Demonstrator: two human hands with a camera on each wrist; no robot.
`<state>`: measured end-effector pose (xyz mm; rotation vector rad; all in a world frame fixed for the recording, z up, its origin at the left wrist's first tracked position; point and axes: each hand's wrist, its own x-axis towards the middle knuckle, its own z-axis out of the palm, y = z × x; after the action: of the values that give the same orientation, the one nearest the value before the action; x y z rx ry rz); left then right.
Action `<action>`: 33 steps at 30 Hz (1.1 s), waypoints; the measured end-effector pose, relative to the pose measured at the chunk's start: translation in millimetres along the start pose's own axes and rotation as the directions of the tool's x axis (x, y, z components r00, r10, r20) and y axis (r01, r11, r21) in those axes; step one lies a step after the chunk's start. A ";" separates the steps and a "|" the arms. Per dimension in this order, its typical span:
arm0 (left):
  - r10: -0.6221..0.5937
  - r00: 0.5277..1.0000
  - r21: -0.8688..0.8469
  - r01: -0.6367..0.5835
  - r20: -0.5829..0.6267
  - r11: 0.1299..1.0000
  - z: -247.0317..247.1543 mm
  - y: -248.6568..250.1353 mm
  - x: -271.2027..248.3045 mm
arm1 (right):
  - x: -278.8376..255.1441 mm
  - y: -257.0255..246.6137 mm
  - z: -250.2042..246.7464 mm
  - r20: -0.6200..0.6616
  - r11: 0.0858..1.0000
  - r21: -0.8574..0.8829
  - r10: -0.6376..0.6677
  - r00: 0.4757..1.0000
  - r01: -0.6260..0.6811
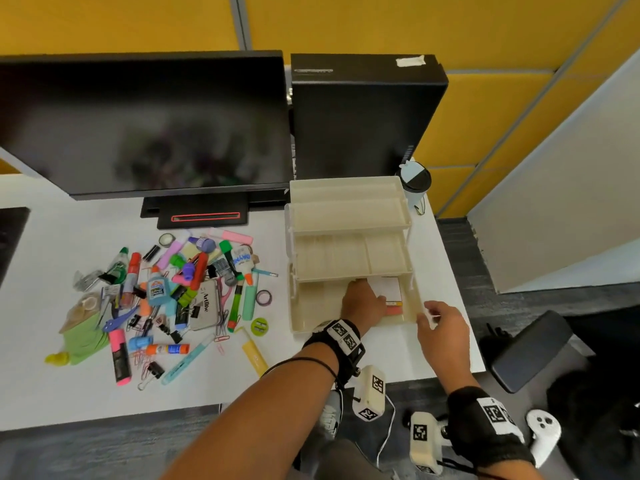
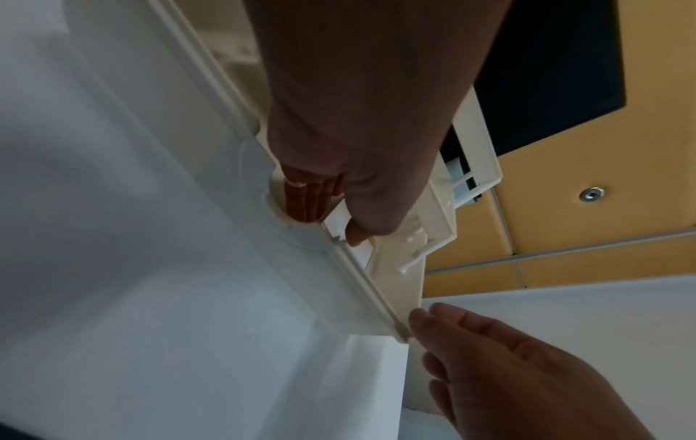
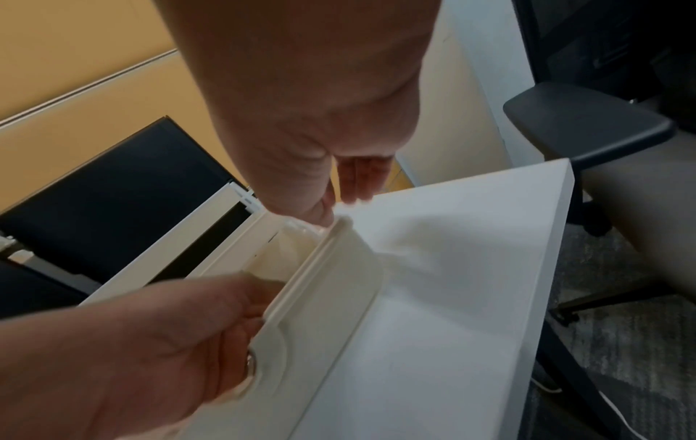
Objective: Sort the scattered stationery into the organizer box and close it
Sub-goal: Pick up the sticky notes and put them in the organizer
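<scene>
The cream organizer box [image 1: 349, 202] stands open on the right of the white table, its trays stepped back. My left hand [image 1: 367, 289] reaches into the bottom compartment with fingers fairly straight, touching a white notepad [image 1: 389, 287] beside an orange and pink sticky pad [image 1: 394, 308]. In the left wrist view that hand [image 2: 350, 226] dips behind the box's front rim [image 2: 361, 277]. My right hand [image 1: 427, 313] is open, its straight fingers touching the box's front right corner [image 3: 341, 221]. The scattered stationery pile [image 1: 166, 292] of markers, glue and clips lies left of the box.
A dark monitor [image 1: 145, 126] and a black computer case [image 1: 363, 116] stand behind the pile and box. A lidded cup [image 1: 415, 181] sits by the box's back right corner. A yellow highlighter [image 1: 254, 355] lies near the front edge. A chair armrest [image 1: 530, 348] is right of the table.
</scene>
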<state>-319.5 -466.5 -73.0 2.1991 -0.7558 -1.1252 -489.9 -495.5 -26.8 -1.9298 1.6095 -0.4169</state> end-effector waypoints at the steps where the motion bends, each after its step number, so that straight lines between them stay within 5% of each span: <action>1: 0.033 0.999 0.032 -0.033 0.017 0.999 -3.6 -0.2 -2.7 | -3.8 -6.1 1.9 -0.036 1.000 -0.010 -0.002 0.999 0.002; 5: 0.111 0.982 -0.051 -0.105 0.154 0.993 -23.4 -1.7 -15.4 | -25.9 -42.1 18.3 -0.112 0.993 -0.003 -0.118 0.987 0.118; 10: 0.149 0.959 0.096 -0.176 0.242 0.980 -60.5 -15.4 -34.6 | -50.0 -83.7 49.6 -0.040 0.954 0.111 -0.275 0.961 0.277; 14: 0.236 0.934 0.030 -0.253 0.269 0.967 -125.3 -50.9 -58.7 | -69.3 -127.0 76.6 0.069 0.921 0.217 -0.347 0.935 0.325; 19: 0.262 0.964 -0.053 -0.259 0.052 0.964 -224.3 -119.9 -99.2 | -97.9 -185.6 136.2 0.256 0.863 0.243 -0.498 0.829 0.443; 24: 0.172 0.971 -0.097 -0.189 -0.164 0.977 -300.4 -221.2 -126.2 | -124.4 -231.5 214.3 0.516 0.880 0.075 -0.437 0.737 0.469; 33: -0.134 0.892 0.001 0.148 -0.431 0.989 -376.3 -372.9 -167.3 | -150.7 -262.7 285.6 0.478 0.874 -0.196 -0.310 0.822 0.444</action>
<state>0.1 -12.5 -53.1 2.4411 -0.4290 -0.6472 -151.5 -256.8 -69.1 -2.3797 1.0332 0.1231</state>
